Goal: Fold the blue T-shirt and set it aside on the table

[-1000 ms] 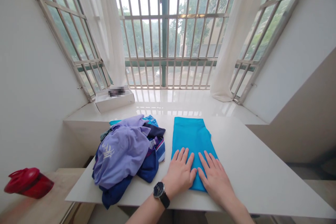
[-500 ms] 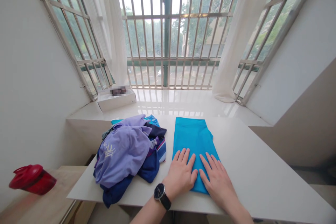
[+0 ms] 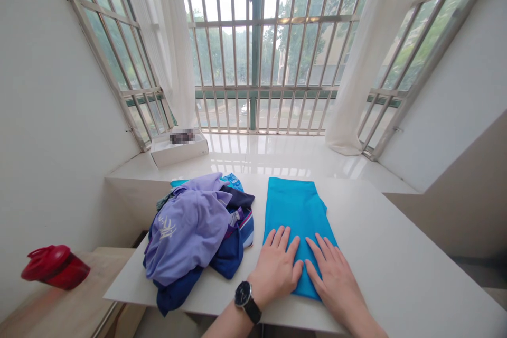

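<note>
A bright blue garment, folded into a long rectangle, lies flat on the white table. My left hand, with a black-strapped watch at the wrist, rests palm down on its lower left part, fingers stretched out. On the lower right part lies my right hand, flat with fingers spread. The two thumbs are close together over the cloth. Left of my hands sits a loose heap of clothes, topped by a lavender shirt with white lettering; dark blue cloth shows beneath it.
Beyond the table is a glossy white windowsill with an open white box at its left. Metal bars and white curtains stand behind. At the lower left, a red lidded container is on a wooden surface.
The whole view has shifted slightly, so everything appears a little further right. Both hands remain flat on the blue garment, having slid barely, if at all, toward me.
</note>
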Motion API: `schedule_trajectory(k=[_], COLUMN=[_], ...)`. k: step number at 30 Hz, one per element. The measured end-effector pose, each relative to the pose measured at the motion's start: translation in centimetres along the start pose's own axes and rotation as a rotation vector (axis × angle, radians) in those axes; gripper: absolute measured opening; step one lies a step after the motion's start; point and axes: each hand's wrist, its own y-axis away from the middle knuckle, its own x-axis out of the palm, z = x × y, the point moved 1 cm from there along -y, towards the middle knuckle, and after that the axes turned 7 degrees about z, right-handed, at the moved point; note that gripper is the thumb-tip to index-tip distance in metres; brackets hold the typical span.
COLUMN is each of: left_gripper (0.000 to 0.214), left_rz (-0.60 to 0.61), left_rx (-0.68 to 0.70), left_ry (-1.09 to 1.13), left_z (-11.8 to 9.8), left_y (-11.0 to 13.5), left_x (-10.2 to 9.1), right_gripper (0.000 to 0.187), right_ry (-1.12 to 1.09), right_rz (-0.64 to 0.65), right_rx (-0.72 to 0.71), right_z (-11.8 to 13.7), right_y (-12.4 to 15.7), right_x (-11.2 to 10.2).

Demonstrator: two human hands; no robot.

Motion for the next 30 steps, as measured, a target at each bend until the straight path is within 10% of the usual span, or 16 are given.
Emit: schedule_trajectory(k=[30], left_gripper=[0.059], left_rz=[-0.029], left_rx=[0.007], left_ry=[-0.049], left_z=[-0.05], left_y=[0.1], left_x=[-0.06], right_gripper=[0.058], right_ry=[0.011], right_rz=[-0.014], right_rx=[-0.018], right_z=[-0.53], right_y=[-0.06], right_x=[0.68])
